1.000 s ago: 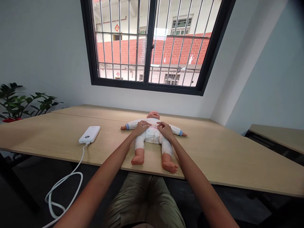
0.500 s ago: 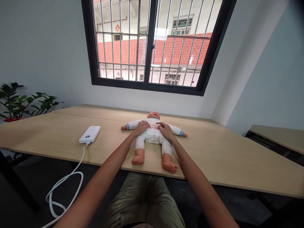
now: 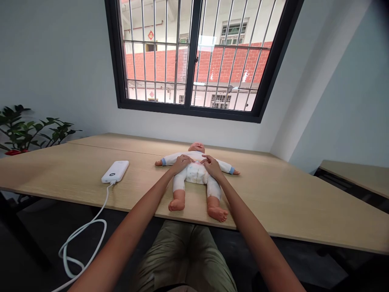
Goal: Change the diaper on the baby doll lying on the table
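White-clothed, pink-footed baby doll (image 3: 196,174) lies face-up on pale wood-grain table (image 3: 282,198); bare left hand (image 3: 181,162) and right hand (image 3: 212,166) at its waist, fingers curled (can't tell if gripping). Best touch lightly, evenly.

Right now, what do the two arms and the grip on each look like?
Human and bare: the left arm and right arm are slim, with no sleeve, watch or cable visible on them. The left grip and right grip are ordinary hands with slender fingers, ungloved; small rings can't be ruled out.
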Motion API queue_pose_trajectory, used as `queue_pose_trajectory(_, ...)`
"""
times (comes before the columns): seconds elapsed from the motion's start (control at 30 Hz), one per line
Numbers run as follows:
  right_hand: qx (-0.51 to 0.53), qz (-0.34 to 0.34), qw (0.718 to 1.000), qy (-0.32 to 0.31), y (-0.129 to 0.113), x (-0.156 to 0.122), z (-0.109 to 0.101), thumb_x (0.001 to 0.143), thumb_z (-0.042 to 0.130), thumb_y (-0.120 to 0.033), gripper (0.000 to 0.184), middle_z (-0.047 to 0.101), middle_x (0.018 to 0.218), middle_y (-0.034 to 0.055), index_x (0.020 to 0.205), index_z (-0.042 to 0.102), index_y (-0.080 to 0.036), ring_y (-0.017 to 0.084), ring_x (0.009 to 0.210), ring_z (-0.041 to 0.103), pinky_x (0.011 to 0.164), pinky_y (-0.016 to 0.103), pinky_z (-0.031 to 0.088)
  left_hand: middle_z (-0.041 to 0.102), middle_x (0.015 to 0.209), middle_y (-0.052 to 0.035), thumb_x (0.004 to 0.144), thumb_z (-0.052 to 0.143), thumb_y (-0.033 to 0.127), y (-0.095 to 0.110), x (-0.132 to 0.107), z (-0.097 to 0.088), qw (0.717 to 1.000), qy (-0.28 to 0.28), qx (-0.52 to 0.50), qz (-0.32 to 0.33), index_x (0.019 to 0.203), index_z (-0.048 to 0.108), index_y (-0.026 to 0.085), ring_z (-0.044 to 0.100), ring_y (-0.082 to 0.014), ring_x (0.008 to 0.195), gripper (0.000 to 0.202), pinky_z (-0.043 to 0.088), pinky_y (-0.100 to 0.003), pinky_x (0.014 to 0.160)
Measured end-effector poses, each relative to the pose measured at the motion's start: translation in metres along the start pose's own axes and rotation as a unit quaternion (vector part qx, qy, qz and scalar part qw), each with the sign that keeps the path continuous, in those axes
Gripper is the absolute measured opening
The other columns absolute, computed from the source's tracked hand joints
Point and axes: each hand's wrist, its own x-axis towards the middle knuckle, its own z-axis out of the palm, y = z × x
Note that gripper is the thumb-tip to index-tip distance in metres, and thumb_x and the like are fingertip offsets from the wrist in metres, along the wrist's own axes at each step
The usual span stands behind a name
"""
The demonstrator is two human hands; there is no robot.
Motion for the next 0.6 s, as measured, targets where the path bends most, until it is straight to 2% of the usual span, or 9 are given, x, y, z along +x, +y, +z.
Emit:
queue_pose_trajectory(0.1, -0.002, 0.004, 1.000, -0.005, -0.0024, -0.0010, -0.0014, 0.073, 0.041, -0.008, 0.045, 0.073, 0.085, 0.0038, 0.113, 0.062, -0.015, 0.017, 0.083, 0.064, 0.077, 0.028, 0.047, 0.072, 0.096, -0.0032, 0.086, 0.045, 0.020, -0.0011, -0.0001, -0.0006, 1.000, 0.007, -0.013, -0.009, 0.079, 0.076, 0.020, 0.056, -0.0200, 0.111, 0.032, 0.042, -0.031, 0.103)
queue_pose_trajectory(0.2, 0.000, 0.008, 1.000, -0.008, -0.0047, -0.0020, -0.0023, 0.074, 0.042, -0.008, 0.044, 0.073, 0.086, 0.0042, 0.113, 0.062, -0.015, 0.017, 0.085, 0.065, 0.080, 0.029, 0.048, 0.072, 0.096, -0.0038, 0.088, 0.042, 0.024, -0.0034, -0.0001, -0.0013, 1.000, 0.010, -0.024, -0.013, 0.078, 0.075, 0.019, 0.057, -0.0203, 0.111, 0.035, 0.043, -0.031, 0.101)
queue_pose_trajectory(0.3, 0.006, 0.012, 1.000, -0.009, -0.0063, -0.0030, -0.0024, 0.075, 0.041, -0.009, 0.043, 0.073, 0.087, 0.0049, 0.113, 0.061, -0.015, 0.018, 0.088, 0.065, 0.082, 0.030, 0.047, 0.071, 0.102, -0.0045, 0.089, 0.041, 0.026, -0.0045, 0.0001, -0.0021, 0.999, 0.003, -0.039, -0.019, 0.083, 0.076, 0.018, 0.057, -0.0205, 0.112, 0.037, 0.043, -0.031, 0.102)
queue_pose_trajectory(0.4, 0.006, 0.012, 1.000, -0.006, -0.0075, -0.0035, -0.0025, 0.075, 0.041, -0.011, 0.043, 0.072, 0.088, 0.0055, 0.113, 0.061, -0.014, 0.018, 0.086, 0.063, 0.082, 0.030, 0.046, 0.070, 0.113, -0.0059, 0.088, 0.043, 0.024, -0.0029, -0.0006, -0.0026, 0.998, 0.004, -0.049, -0.028, 0.098, 0.075, 0.016, 0.056, -0.0203, 0.115, 0.035, 0.041, -0.032, 0.104)
queue_pose_trajectory(0.5, -0.001, -0.005, 0.999, 0.046, -0.0080, -0.0024, -0.0038, 0.073, 0.041, -0.014, 0.043, 0.071, 0.092, 0.0058, 0.111, 0.062, -0.015, 0.017, 0.078, 0.059, 0.074, 0.029, 0.046, 0.067, 0.121, -0.0080, 0.087, 0.047, 0.024, -0.0007, -0.0026, -0.0028, 0.999, 0.001, -0.039, -0.016, 0.112, 0.072, 0.015, 0.055, -0.0209, 0.119, 0.037, 0.040, -0.032, 0.106)
queue_pose_trajectory(0.6, -0.001, -0.020, 0.992, 0.127, -0.0069, -0.0003, -0.0061, 0.072, 0.043, -0.018, 0.040, 0.068, 0.095, 0.0072, 0.107, 0.063, -0.015, 0.018, 0.075, 0.056, 0.072, 0.030, 0.045, 0.066, 0.123, -0.0085, 0.089, 0.048, 0.026, -0.0014, -0.0038, -0.0024, 1.000, -0.004, -0.025, -0.012, 0.117, 0.070, 0.016, 0.053, -0.0212, 0.122, 0.037, 0.038, -0.033, 0.108)
